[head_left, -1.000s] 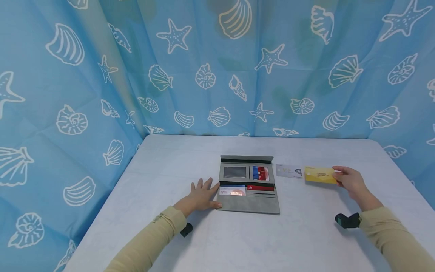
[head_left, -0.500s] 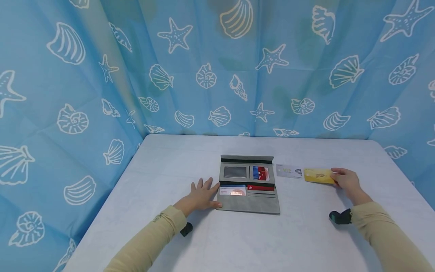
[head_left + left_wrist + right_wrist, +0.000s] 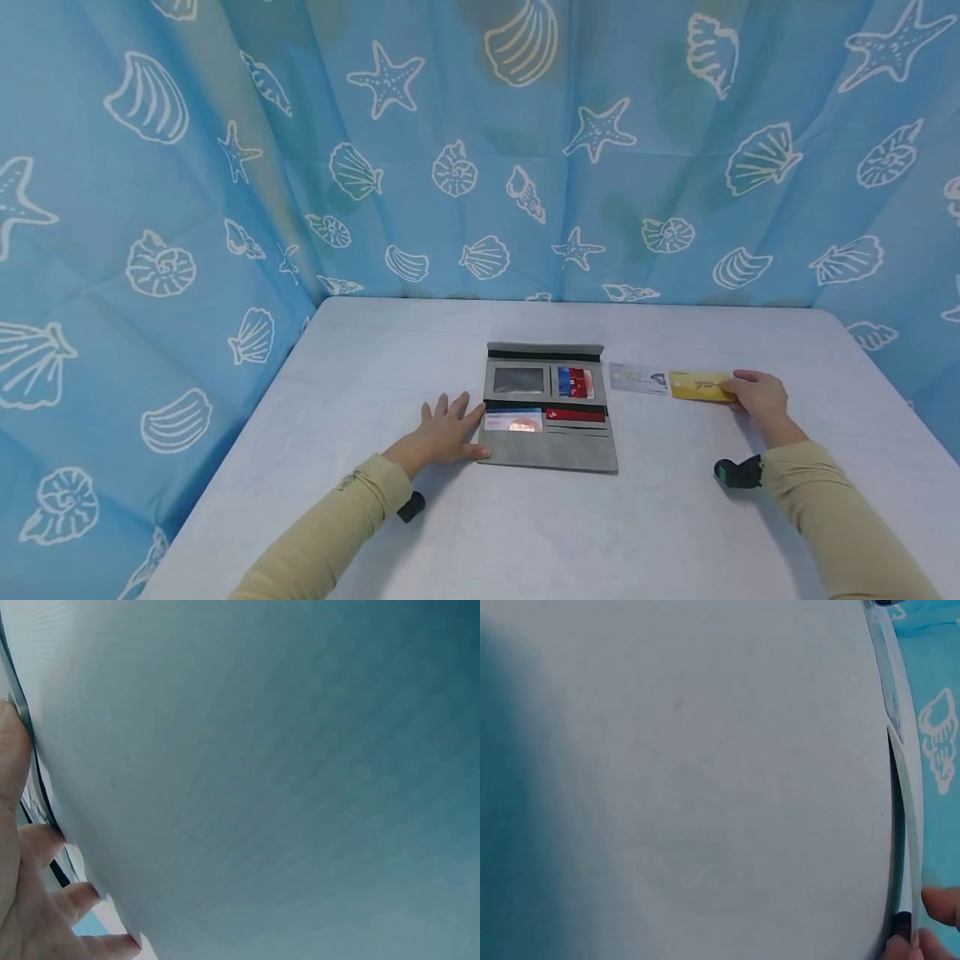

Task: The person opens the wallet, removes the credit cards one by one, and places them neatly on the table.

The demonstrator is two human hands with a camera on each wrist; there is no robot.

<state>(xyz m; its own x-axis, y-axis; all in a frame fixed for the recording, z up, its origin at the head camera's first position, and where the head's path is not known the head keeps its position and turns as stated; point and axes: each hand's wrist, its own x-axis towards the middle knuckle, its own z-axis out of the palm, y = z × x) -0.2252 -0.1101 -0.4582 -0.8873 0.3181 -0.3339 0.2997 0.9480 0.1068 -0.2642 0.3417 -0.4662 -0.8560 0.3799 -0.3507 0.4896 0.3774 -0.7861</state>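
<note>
An unfolded grey wallet (image 3: 570,456) lies mid-table in the head view. Its slots hold a white card (image 3: 502,422), a red card (image 3: 573,414) and red-and-blue cards (image 3: 574,383). My left hand (image 3: 442,435) rests at the wallet's left side, fingers spread, with thumb and forefinger touching that edge. My right hand (image 3: 763,402) pinches the right end of a yellow card (image 3: 693,386). In the right wrist view the yellow card (image 3: 907,799) is seen edge-on, its pinched end raised off the table. A silvery card (image 3: 637,379) lies between the wallet and the yellow card.
A white cloth covers the table (image 3: 390,342). Blue curtains (image 3: 420,208) with shell and starfish prints hang behind it and along the left. Black wrist devices (image 3: 738,472) stick out from beneath both sleeves.
My right hand has moved a little to the left with the yellow card, and the card has come down and closer to the silvery one. My left hand and the wallet have stayed still.
</note>
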